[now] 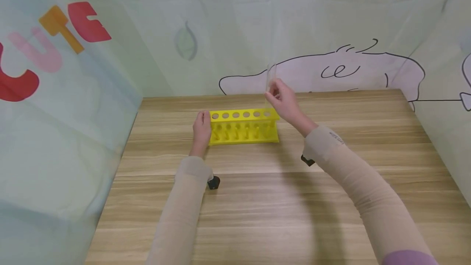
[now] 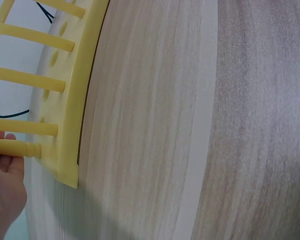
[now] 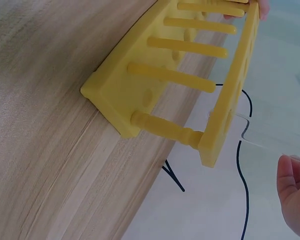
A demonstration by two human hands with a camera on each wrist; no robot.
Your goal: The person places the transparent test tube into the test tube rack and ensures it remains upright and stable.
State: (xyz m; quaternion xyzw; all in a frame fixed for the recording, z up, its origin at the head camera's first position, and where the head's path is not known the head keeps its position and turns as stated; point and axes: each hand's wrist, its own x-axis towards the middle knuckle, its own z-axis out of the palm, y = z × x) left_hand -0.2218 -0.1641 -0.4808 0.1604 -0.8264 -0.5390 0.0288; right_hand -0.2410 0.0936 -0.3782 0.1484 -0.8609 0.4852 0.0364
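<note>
A yellow test tube rack [image 1: 241,120] stands upright on the wooden table, a row of round holes along its top plate. My left hand [image 1: 201,129] grips its left end, fingers round the end post in the left wrist view. Above the right end, my right hand [image 1: 286,100] pinches a clear test tube [image 1: 271,72] between thumb and fingers. The tube is held upright over the rightmost hole. In the right wrist view, the lower end of the tube [image 3: 270,137] is right at the top plate. Pegs [image 3: 172,77] rise from the rack's base.
The wood-grain table [image 1: 243,212] spreads in front of and beside the rack. Behind it hangs a pale printed cloth [image 1: 235,23] with cartoon line drawings, and another at the left carries large coloured letters [image 1: 60,28]. Dark wrist-mounted pieces [image 1: 214,182] sit at both sleeves.
</note>
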